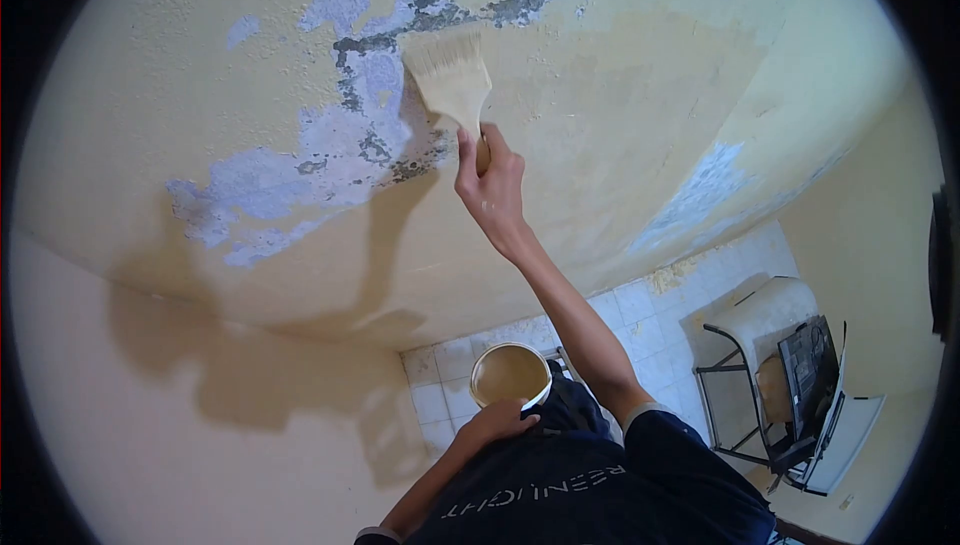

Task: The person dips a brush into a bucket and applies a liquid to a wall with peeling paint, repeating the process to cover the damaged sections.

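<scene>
In the head view, a wide paintbrush [450, 80] with paint-coated bristles is in my right hand [492, 185], fingers closed round its handle. The bristle end points up against or very near the wall [600, 105], beside a patch of peeled paint [350, 125] with grey and pale bluish plaster. Low in front of my body, my left hand [495, 423] grips the near rim of a round paint bucket [543, 385]. Yellowish-beige paint fills part of the bucket. A damp-looking, darker beige area [640, 85] spreads over the wall right of the brush.
To the lower right stands a metal-framed chair [735, 355] with black equipment [808, 355] on it. Pale floor tiles [640, 315] carry paint flakes near the wall's foot. Another bare whitish patch [700, 185] shows on the right of the wall. My shadow falls across the left wall.
</scene>
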A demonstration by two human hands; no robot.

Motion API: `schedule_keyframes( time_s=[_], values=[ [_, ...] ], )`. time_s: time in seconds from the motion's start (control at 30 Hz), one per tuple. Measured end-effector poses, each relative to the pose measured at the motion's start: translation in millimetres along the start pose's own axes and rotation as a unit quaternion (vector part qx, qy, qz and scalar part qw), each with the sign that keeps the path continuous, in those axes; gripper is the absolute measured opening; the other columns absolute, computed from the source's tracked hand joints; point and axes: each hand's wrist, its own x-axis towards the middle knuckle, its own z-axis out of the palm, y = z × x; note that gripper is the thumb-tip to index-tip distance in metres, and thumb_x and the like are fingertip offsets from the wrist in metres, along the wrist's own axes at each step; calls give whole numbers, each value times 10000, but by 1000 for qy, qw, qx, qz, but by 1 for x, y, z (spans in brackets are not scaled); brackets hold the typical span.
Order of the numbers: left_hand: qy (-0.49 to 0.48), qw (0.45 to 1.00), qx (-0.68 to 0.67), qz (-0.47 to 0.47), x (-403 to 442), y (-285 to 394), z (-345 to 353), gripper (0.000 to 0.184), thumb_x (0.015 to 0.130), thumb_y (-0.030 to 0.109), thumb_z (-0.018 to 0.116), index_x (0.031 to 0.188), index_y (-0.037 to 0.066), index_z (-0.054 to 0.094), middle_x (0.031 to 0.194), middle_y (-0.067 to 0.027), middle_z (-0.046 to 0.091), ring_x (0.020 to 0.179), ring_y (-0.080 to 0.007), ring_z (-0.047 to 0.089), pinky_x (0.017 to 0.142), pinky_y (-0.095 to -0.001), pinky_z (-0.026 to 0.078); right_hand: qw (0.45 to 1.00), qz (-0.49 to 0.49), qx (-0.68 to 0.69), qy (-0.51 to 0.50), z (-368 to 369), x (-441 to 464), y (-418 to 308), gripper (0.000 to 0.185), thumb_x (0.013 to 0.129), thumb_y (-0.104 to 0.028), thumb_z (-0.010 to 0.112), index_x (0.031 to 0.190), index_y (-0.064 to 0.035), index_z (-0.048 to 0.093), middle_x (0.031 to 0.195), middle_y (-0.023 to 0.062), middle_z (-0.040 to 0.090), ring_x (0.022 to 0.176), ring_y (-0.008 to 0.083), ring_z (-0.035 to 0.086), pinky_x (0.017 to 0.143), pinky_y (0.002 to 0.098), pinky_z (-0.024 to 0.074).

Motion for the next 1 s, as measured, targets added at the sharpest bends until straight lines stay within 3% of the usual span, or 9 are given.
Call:
schedule_keyframes(
  time_s=[0.07,0.17,0.37,0.5,0.57,0.7,0.83,0.9,1.0],
  values=[
    [14,1000,2,11,5,-10,6,550,899,423,559,1150,-65,584,1041,-306,636,997,-429,616,909,-462,478,1000,-3,-21,-18,-2,-23,26,178,950,-130,558,928,47,562,502,173,485,374,248,438,400,338,328],
    [18,1000,-1,11,0,3,0,545,899,417,561,1144,-69,588,1037,-309,637,996,-427,618,906,-462,479,997,67,-18,-28,-13,-53,19,184,950,-129,557,909,50,560,502,178,478,377,264,429,401,341,324],
    [7,1000,7,12,9,-9,8,531,901,417,560,1154,-49,590,1044,-297,640,1003,-423,616,906,-464,476,999,-18,-5,26,-11,-2,-19,184,953,-129,554,934,52,587,491,141,471,377,189,428,402,336,328],
    [6,1000,11,8,3,-1,0,540,902,419,560,1133,-68,588,1026,-305,639,989,-426,620,900,-460,480,997,11,-66,-27,-16,-16,-5,182,953,-125,557,908,49,583,499,147,484,379,198,437,404,345,336],
    [25,1000,3,18,10,-11,9,541,902,419,560,1125,-73,588,1021,-305,640,988,-426,620,900,-459,481,997,43,-49,-37,-28,-32,-18,190,956,-126,552,889,52,562,510,172,491,386,247,436,409,357,341],
    [7,1000,-2,-3,6,0,2,543,903,422,558,1125,-73,587,1032,-297,639,1002,-424,614,904,-458,478,1000,10,-24,8,-22,-12,-37,208,958,-133,545,877,58,565,509,172,491,392,241,443,416,354,347],
    [16,1000,5,14,7,-7,10,539,903,419,558,1115,-75,589,1033,-298,639,1000,-425,614,903,-460,478,998,6,-51,-35,-11,-14,-2,205,959,-135,542,909,62,572,515,176,495,390,222,455,419,350,352],
    [41,999,13,25,13,-17,15,504,913,409,563,1156,-32,574,911,-264,652,868,-404,631,798,-447,487,998,-1,-59,-39,-14,-30,6,205,959,-135,541,909,62,572,519,180,497,392,224,458,420,352,352],
    [84,995,-7,47,18,-33,31,503,910,412,567,1160,-25,576,905,-259,652,860,-405,630,781,-452,489,996,63,-42,-50,-23,-36,-17,211,962,-138,538,928,69,557,522,191,488,395,241,445,420,363,343]
  ],
)
